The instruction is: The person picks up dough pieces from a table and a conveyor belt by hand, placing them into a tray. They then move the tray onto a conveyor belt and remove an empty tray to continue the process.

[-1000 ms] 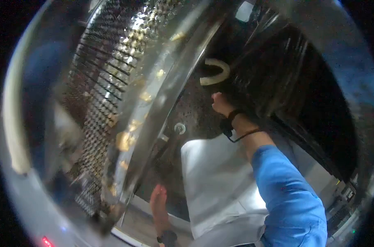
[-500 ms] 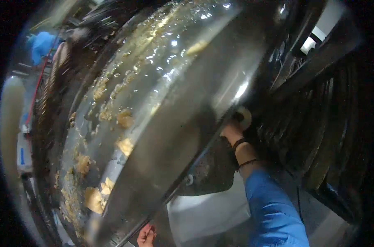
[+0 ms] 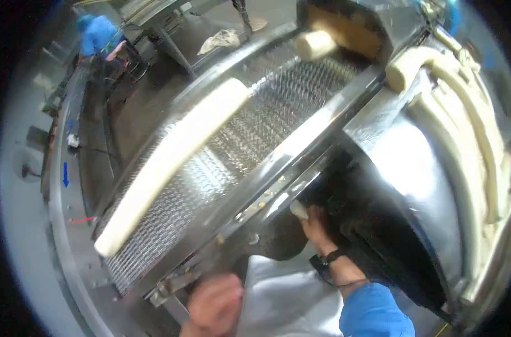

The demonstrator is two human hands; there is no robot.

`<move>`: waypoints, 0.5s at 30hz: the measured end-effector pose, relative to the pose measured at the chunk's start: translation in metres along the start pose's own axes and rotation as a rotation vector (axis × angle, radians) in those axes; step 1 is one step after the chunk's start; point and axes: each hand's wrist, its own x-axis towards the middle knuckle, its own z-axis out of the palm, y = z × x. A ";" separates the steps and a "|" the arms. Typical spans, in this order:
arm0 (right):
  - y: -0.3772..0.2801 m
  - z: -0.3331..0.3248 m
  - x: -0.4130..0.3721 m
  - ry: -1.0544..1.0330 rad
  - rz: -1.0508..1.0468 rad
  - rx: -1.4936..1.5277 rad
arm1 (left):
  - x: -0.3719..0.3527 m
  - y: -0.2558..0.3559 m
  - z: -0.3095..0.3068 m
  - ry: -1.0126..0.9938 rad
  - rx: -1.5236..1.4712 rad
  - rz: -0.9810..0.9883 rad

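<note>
My right hand (image 3: 318, 227), below the metal edge of the conveyor, has its fingers round a small pale rounded piece (image 3: 299, 209); a dark band and a watch are on that wrist. My left hand (image 3: 215, 303) is at the bottom, left of the white apron (image 3: 289, 292), blurred by motion, so its fingers cannot be made out. A long pale log (image 3: 174, 165) lies lengthwise on the metal mesh belt (image 3: 255, 132) above my hands. A second, shorter-looking pale log (image 3: 315, 45) shows at the belt's far end.
Several long pale logs (image 3: 477, 135) lie on a shiny metal tray (image 3: 399, 163) at the right. A person in blue (image 3: 101, 36) is at the upper left. A metal frame (image 3: 70, 224) with a blue arrow runs down the left side.
The view has swung from a wet metal surface with yellowish lumps to the mesh belt and pale logs. My right hand appears lower; my left hand appears larger and higher.
</note>
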 end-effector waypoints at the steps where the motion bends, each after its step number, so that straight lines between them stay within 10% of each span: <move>1: -0.015 -0.004 -0.016 0.142 -0.014 0.061 | 0.030 0.014 -0.031 0.123 0.236 0.081; 5: -0.146 -0.152 -0.038 -0.132 0.256 0.487 | 0.077 0.017 -0.132 0.138 0.870 -0.325; 9: -0.237 -0.261 -0.047 -0.258 0.259 0.895 | 0.046 -0.027 -0.191 0.021 0.610 -0.490; 15: -0.323 -0.447 -0.011 0.218 0.474 1.666 | 0.019 -0.042 -0.233 -0.006 0.567 -0.523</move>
